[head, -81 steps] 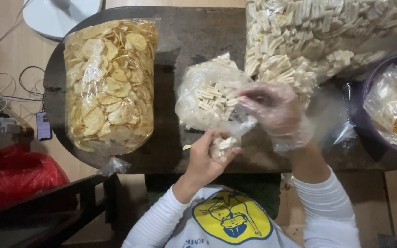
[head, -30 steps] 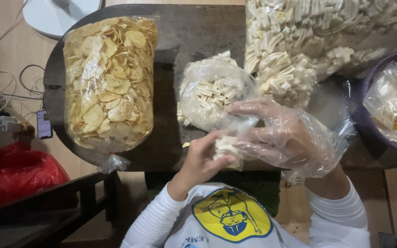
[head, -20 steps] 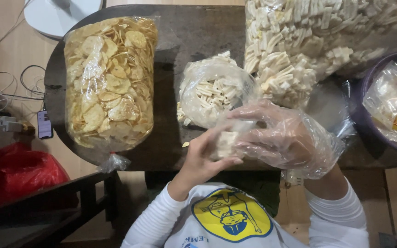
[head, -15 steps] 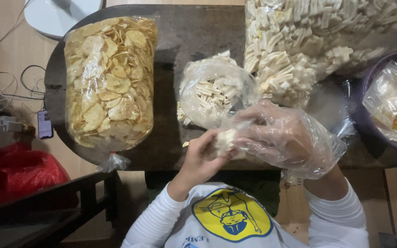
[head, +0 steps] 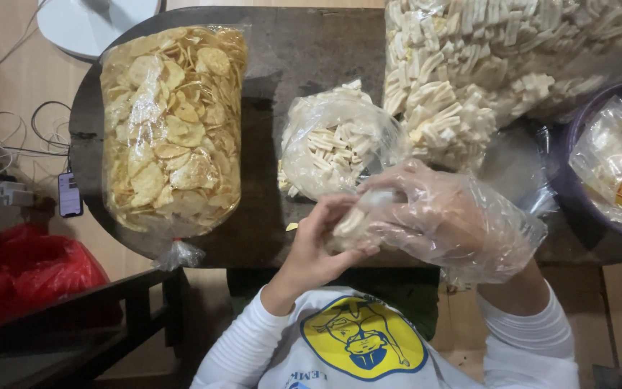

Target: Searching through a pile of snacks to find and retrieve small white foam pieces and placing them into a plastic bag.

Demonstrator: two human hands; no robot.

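**Filling a small bag with pale snack sticks at a dark round surface**

The dark surface carries, at its far right, a very large clear bag of pale cut sticks. At its left lies a long bag of round yellow chips, knotted at the near end. Between them sits a middling bag of pale sticks, rounded and full. A purple tub holding clear packets stands at the right edge.

Just in front of the middling bag, the two hands meet. The right hand, inside a loose clear plastic glove, has its grip curled together over a small clump of sticks. The bare left hand has its grip closed around the same clump from below, cupping it.

To do this well, I judge the left hand should keep the opening wide and steady while the gloved fingers let go low inside, so no sticks spill to the surface; one stray piece already lies there.
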